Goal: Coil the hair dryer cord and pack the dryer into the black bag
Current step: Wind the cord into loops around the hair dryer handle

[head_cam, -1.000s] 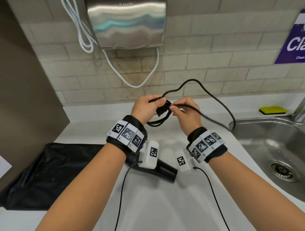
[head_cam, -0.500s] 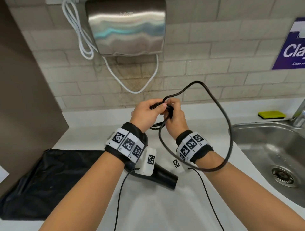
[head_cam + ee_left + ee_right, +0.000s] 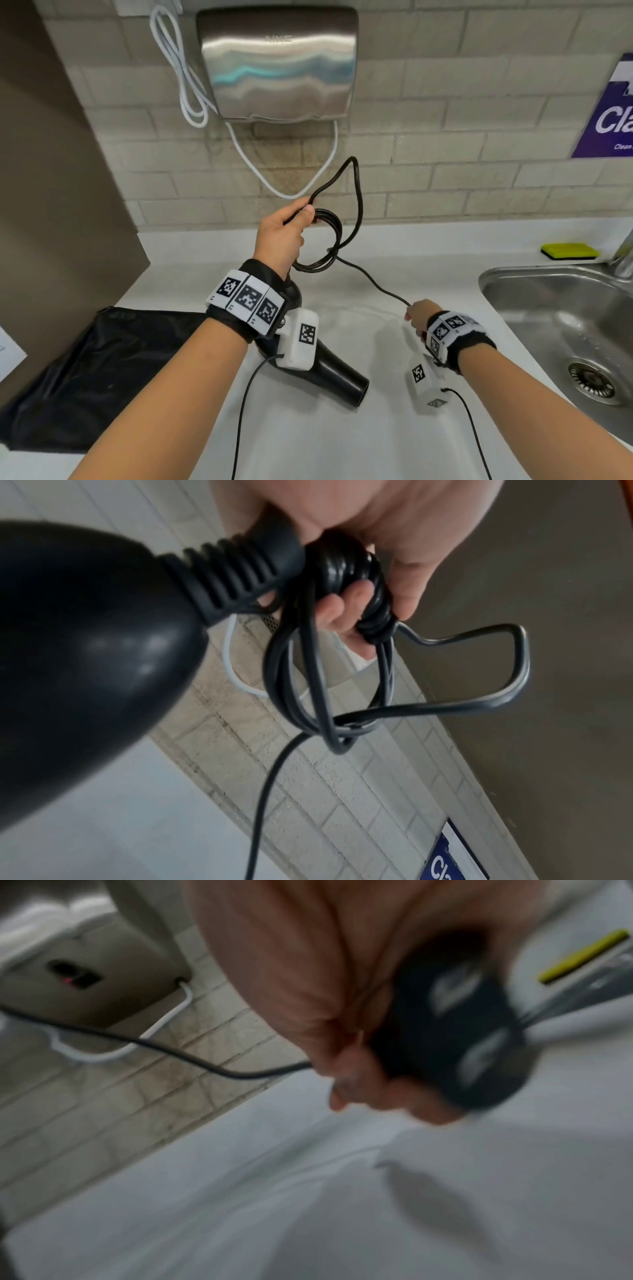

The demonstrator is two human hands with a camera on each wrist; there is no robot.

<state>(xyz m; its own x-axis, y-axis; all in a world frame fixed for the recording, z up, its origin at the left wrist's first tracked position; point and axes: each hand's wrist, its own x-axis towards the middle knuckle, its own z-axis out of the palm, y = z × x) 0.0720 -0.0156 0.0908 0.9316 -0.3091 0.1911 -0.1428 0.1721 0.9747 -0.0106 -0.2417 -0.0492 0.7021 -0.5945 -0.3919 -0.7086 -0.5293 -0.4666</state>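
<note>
My left hand (image 3: 301, 219) is raised over the white counter (image 3: 308, 445) and grips several coiled loops of the black cord (image 3: 329, 246). In the left wrist view my fingers (image 3: 346, 607) curl round the coil (image 3: 359, 569) beside the ribbed strain relief of the dryer (image 3: 85, 656). The black hair dryer (image 3: 339, 377) shows below my left wrist, nozzle pointing right. Lower and to the right, my right hand (image 3: 414, 315) grips the cord's end; the blurred right wrist view shows a black plug (image 3: 462, 1042) in it. The black bag (image 3: 85, 377) lies flat at the left.
A steel sink (image 3: 548, 308) is set into the counter at the right, with a yellow sponge (image 3: 570, 250) behind it. A steel hand dryer (image 3: 277, 68) with a white cable (image 3: 185, 85) hangs on the tiled wall. A brown panel (image 3: 51, 171) bounds the left.
My right hand has left the left hand and dropped down to the right, drawing the cord's free end out. The big loose loop has shrunk to a small one above the left hand.
</note>
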